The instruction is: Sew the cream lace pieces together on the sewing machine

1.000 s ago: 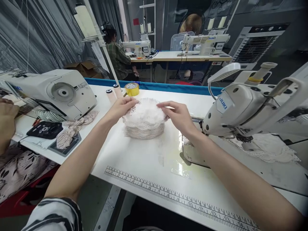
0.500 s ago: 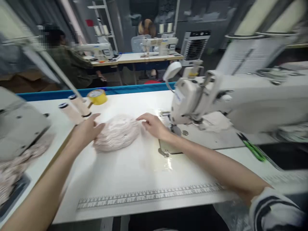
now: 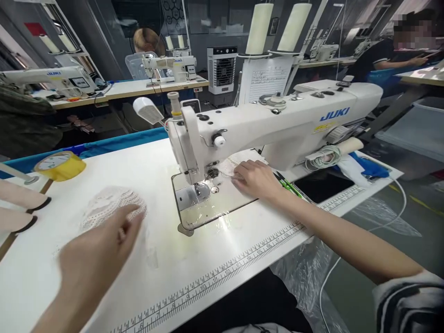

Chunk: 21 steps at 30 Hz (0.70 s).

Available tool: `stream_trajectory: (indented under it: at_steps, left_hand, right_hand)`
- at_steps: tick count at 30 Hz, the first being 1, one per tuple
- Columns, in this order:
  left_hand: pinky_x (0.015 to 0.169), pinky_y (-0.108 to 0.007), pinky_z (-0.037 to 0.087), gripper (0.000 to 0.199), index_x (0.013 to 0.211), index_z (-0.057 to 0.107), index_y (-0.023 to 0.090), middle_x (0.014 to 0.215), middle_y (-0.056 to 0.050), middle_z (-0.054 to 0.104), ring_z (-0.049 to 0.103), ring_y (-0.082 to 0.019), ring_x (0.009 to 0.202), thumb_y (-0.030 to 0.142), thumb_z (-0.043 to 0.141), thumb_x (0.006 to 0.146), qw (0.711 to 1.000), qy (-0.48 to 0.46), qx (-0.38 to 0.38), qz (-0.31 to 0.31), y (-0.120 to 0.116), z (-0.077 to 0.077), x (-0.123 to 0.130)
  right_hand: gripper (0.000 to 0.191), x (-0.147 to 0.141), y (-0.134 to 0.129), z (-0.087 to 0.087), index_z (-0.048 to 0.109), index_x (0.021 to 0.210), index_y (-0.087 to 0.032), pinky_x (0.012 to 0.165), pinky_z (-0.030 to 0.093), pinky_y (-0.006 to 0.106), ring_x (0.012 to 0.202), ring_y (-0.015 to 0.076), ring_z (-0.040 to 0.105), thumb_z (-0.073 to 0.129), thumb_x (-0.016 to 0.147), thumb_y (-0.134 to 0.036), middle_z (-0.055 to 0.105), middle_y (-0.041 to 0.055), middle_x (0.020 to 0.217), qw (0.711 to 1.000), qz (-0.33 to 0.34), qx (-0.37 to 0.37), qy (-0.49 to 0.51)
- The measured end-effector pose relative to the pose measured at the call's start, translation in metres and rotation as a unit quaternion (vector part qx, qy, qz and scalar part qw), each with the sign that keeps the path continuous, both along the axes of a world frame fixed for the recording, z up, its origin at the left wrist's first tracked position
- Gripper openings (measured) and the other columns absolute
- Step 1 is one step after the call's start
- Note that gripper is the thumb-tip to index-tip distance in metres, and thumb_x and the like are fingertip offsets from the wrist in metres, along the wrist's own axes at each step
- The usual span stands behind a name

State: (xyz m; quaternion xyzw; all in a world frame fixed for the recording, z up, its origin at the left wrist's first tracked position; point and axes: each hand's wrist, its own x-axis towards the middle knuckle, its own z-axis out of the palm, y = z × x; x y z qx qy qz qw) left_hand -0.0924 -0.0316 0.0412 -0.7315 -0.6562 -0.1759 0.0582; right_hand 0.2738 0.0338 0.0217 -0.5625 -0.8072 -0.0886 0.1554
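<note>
Here at the white counter (image 3: 149, 159), the right hand (image 3: 255, 179) reaches in behind the needle area of the JUKI sewing machine (image 3: 294, 113), fingers bent down onto the white lace piece (image 3: 231, 165) lying on the machine bed beneath the arm. It touches the lace, but whether the fingertips pinch it, I cannot tell.

Over to the left hand (image 3: 104, 247), blurred, partly open, with a gap between thumb and fingers. It is over the near side of the pale lace stack (image 3: 113, 196), which sits on the counter to the left of the machine, well apart from the needle. Whether this hand touches the stack is hard to tell.

Out on the far left lies the yellow tape roll (image 3: 65, 171), with two pale pink thread spools (image 3: 21, 194) on their sides nearer the camera. The printed ruler (image 3: 204, 287) runs along the counter's near edge. Right of the right hand come green-handled snips (image 3: 290, 186), partly hidden by the wrist, then a dark flat panel (image 3: 322, 186). Two cream thread cones (image 3: 259, 28) stand upright behind the machine, above a written sheet (image 3: 264, 78), and a person (image 3: 376, 58) is at the far right.
</note>
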Motion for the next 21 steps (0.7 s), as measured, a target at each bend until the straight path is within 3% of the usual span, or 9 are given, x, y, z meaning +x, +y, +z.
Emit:
stream_trajectory:
  at_steps: [4, 9, 12, 14, 15, 17, 19, 21]
  left_hand:
    - [0.047, -0.023, 0.025, 0.023, 0.097, 0.068, 0.028, 0.062, 0.001, 0.07, 0.057, -0.017, 0.046, 0.041, 0.049, 0.093, 0.981, 0.061, 0.083, -0.163, 0.008, -0.002, 0.066]
    - [0.042, -0.025, 0.027, 0.02, 0.097, 0.068, 0.024, 0.068, 0.0, 0.072, 0.056, -0.015, 0.044, 0.032, 0.05, 0.094, 0.962, 0.043, 0.089, -0.255, 0.012, -0.018, 0.096]
    - [0.06, -0.029, 0.047, 0.031, 0.124, 0.059, 0.024, 0.102, -0.006, 0.074, 0.069, -0.021, 0.077, 0.022, 0.05, 0.094, 0.952, -0.015, 0.087, -0.294, 0.013, -0.027, 0.105]
    - [0.085, -0.039, 0.051, 0.047, 0.137, 0.048, 0.024, 0.133, -0.012, 0.06, 0.062, -0.026, 0.112, 0.02, 0.054, 0.091, 0.942, -0.072, 0.053, -0.324, 0.016, -0.032, 0.106]
    - [0.095, -0.044, 0.048, 0.049, 0.137, 0.048, 0.024, 0.142, -0.012, 0.052, 0.054, -0.029, 0.124, 0.02, 0.056, 0.089, 0.936, -0.103, 0.02, -0.337, 0.018, -0.033, 0.105]
    - [0.104, -0.05, 0.042, 0.035, 0.12, 0.061, 0.025, 0.144, -0.01, 0.05, 0.046, -0.03, 0.133, 0.021, 0.061, 0.085, 0.913, -0.174, -0.081, -0.359, 0.023, -0.032, 0.098]
    - [0.105, -0.048, 0.043, 0.013, 0.097, 0.067, 0.024, 0.133, -0.008, 0.06, 0.049, -0.028, 0.13, 0.026, 0.062, 0.085, 0.868, -0.27, -0.207, -0.363, 0.027, -0.027, 0.087]
    - [0.096, -0.042, 0.052, 0.011, 0.093, 0.065, 0.024, 0.121, -0.008, 0.066, 0.059, -0.025, 0.118, 0.033, 0.062, 0.087, 0.807, -0.372, -0.318, -0.331, 0.03, -0.018, 0.078]
  right_hand:
    - [0.026, -0.001, 0.009, -0.002, 0.065, 0.088, -0.013, 0.072, 0.032, 0.035, 0.082, 0.0235, 0.057, 0.041, 0.094, -0.022, 0.068, 0.0146, 0.091, 1.0, -0.011, -0.002, -0.02]
    - [0.025, -0.001, 0.008, 0.003, 0.063, 0.084, -0.014, 0.074, 0.033, 0.036, 0.078, 0.0221, 0.057, 0.039, 0.092, -0.016, 0.068, 0.0137, 0.088, 1.0, 0.003, -0.013, -0.005]
    - [0.021, -0.012, -0.01, 0.011, 0.063, 0.083, -0.016, 0.078, 0.038, 0.035, 0.076, 0.0203, 0.058, 0.042, 0.087, -0.012, 0.068, 0.0101, 0.085, 0.998, 0.056, -0.04, 0.014]
    - [0.018, -0.025, -0.03, 0.017, 0.062, 0.079, -0.019, 0.075, 0.042, 0.031, 0.072, 0.0167, 0.058, 0.046, 0.085, -0.013, 0.067, 0.004, 0.081, 0.987, 0.124, -0.095, 0.043]
    - [0.016, -0.031, -0.041, 0.019, 0.061, 0.078, -0.019, 0.071, 0.043, 0.03, 0.07, 0.0155, 0.058, 0.048, 0.083, -0.012, 0.067, 0.0027, 0.081, 0.963, 0.163, -0.172, 0.128]
    - [0.011, -0.042, -0.061, 0.022, 0.061, 0.081, -0.02, 0.068, 0.046, 0.028, 0.072, 0.014, 0.059, 0.051, 0.085, -0.017, 0.066, 0.0007, 0.082, 0.867, 0.183, -0.335, 0.319]
    - [0.009, -0.047, -0.078, 0.022, 0.06, 0.082, -0.019, 0.071, 0.049, 0.028, 0.073, 0.0135, 0.061, 0.055, 0.088, -0.024, 0.064, -0.0001, 0.078, 0.74, 0.157, -0.439, 0.486]
    - [0.012, -0.045, -0.09, 0.02, 0.059, 0.083, -0.018, 0.077, 0.052, 0.032, 0.076, 0.0142, 0.064, 0.058, 0.088, -0.029, 0.064, 0.0005, 0.08, 0.611, 0.124, -0.503, 0.598]
